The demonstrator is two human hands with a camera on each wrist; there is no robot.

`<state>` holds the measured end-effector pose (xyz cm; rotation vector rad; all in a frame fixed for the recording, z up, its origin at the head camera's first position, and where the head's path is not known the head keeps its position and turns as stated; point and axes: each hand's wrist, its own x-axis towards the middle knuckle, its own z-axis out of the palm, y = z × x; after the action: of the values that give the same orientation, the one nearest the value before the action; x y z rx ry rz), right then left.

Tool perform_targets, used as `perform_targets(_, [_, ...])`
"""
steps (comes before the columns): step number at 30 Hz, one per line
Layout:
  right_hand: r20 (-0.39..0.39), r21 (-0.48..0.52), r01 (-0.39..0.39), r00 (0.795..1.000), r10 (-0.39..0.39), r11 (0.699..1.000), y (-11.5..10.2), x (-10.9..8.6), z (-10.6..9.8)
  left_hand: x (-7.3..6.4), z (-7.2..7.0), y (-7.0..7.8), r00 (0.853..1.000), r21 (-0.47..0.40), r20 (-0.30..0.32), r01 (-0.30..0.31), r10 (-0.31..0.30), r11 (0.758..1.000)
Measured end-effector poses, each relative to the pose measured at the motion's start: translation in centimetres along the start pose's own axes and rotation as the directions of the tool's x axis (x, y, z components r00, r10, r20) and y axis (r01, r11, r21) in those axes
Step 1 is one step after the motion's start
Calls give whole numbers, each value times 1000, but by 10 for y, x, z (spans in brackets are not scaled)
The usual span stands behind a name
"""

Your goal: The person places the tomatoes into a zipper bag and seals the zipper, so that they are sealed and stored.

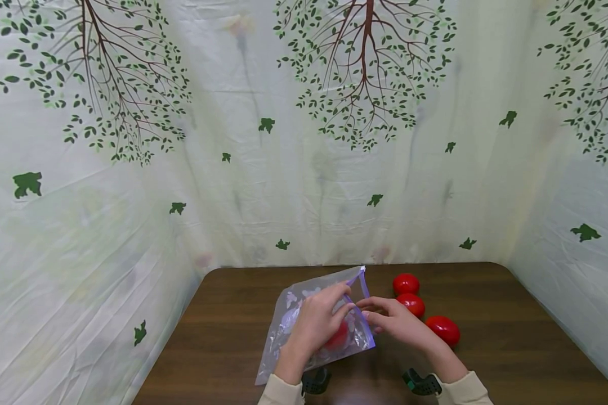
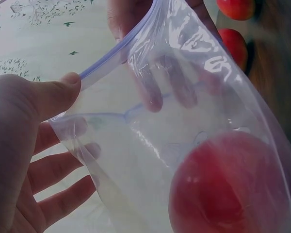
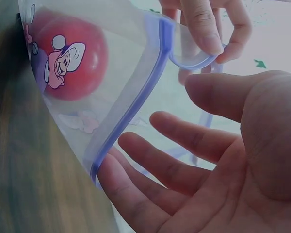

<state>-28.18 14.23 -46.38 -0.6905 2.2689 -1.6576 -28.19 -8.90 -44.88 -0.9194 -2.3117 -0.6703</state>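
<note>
A clear zip bag (image 1: 304, 289) with a purple zip edge and cartoon prints lies tilted at the table's middle, its mouth parted towards the right. Inside it sits a red, round, tomato-like fruit (image 3: 92, 68), seen through the plastic. My left hand (image 1: 320, 316) pinches the bag's rim between thumb and finger. At the mouth is my right hand (image 1: 397, 323), its fingers (image 3: 194, 141) loosely extended and spread; some show through the plastic in the left wrist view. Nothing is gripped in that palm. Right of the bag lie similar red fruits (image 1: 443, 330), one just behind my right hand.
The brown wooden table (image 1: 496, 337) has rounded far corners. A pale curtain (image 1: 324, 225) printed with trees and leaves hangs behind it and along both sides. Dark straps (image 1: 316, 381) sit around both wrists.
</note>
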Motion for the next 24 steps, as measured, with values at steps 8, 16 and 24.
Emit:
perform_targets(8, [-36, -44, 14, 999, -16, 999, -2, -2, -2, 1, -1, 1, 1000, 17, -3, -7, 7, 1000])
perform_targets(16, [-80, -74, 2, 997, -8, 997, -4, -4, -3, 1, -2, 2, 1000, 4, 20, 12, -13, 1000])
perform_targets(24, [-112, -154, 36, 992, -54, 987, -8, -7, -6, 1, -2, 2, 1000, 22, 13, 10, -11, 1000])
